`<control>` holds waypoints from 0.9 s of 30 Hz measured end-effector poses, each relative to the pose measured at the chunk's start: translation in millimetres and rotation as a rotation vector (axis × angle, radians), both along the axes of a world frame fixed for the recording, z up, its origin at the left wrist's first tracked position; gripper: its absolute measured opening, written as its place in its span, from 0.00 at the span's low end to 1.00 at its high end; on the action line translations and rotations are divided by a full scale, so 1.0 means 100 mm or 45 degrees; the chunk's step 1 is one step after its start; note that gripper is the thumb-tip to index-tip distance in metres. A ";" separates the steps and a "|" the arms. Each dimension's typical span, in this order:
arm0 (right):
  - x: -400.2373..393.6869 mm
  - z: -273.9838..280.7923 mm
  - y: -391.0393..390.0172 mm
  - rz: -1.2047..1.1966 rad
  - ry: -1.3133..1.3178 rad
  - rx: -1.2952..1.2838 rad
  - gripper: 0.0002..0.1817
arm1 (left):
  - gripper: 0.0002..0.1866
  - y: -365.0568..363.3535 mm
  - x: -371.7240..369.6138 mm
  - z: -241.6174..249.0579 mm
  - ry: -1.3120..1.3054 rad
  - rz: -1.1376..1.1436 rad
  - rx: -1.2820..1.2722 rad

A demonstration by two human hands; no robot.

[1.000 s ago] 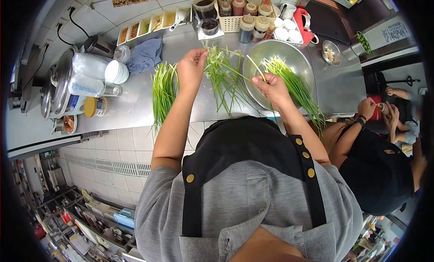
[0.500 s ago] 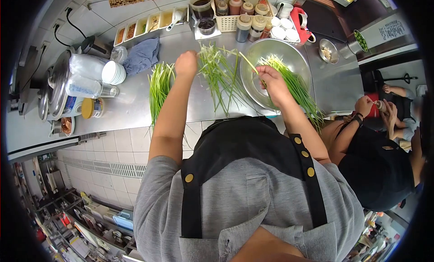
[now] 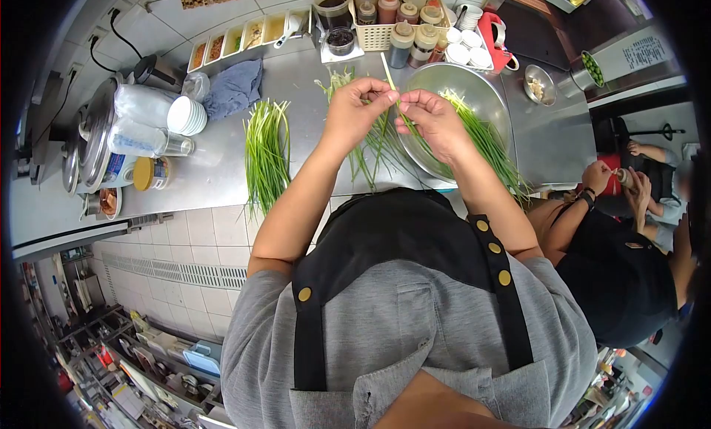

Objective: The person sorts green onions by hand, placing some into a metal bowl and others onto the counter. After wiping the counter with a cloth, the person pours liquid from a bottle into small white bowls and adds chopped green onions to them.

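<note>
A single chive stalk (image 3: 386, 65), pale at its upper end, stands between my two hands in front of my chest. My left hand (image 3: 352, 116) pinches it between thumb and forefinger. Close on the right, my right hand (image 3: 435, 125) grips the same stalk lower down, its green part running below the fingers. Partly covered by my left hand, a loose pile of thin trimmings (image 3: 361, 159) lies on the steel counter. A bunch of chives (image 3: 266, 151) lies left of my left forearm. More chives (image 3: 485, 144) rest in a large metal bowl (image 3: 498, 96), their green tips hanging over its near rim.
A blue cloth (image 3: 234, 91), stacked white cups (image 3: 186, 118) and a yellow-lidded jar (image 3: 151, 175) stand on the left. Sauce bottles (image 3: 401, 44) and a tray of condiments (image 3: 252, 38) line the back. A co-worker (image 3: 615, 259) is close on my right.
My left hand has moved right from the far side of the counter to the stalk and now pinches it. My right hand still holds the stalk, which has tilted more upright.
</note>
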State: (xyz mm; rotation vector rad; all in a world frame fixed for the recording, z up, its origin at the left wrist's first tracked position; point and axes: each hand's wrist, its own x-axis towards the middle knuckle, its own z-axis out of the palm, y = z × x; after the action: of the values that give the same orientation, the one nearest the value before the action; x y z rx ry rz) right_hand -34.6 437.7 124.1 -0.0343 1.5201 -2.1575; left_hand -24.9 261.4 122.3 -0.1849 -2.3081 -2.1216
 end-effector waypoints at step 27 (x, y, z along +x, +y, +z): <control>-0.63 -1.20 1.31 -0.360 0.488 2.135 0.10 | 0.12 -2.39 0.40 0.37 -0.326 0.709 -0.647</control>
State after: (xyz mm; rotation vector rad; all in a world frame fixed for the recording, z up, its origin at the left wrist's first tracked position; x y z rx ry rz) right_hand -98.0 568.6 4.2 0.3536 3.1418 -0.4067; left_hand 15.6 22.3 159.2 0.6865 -2.5785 -1.3423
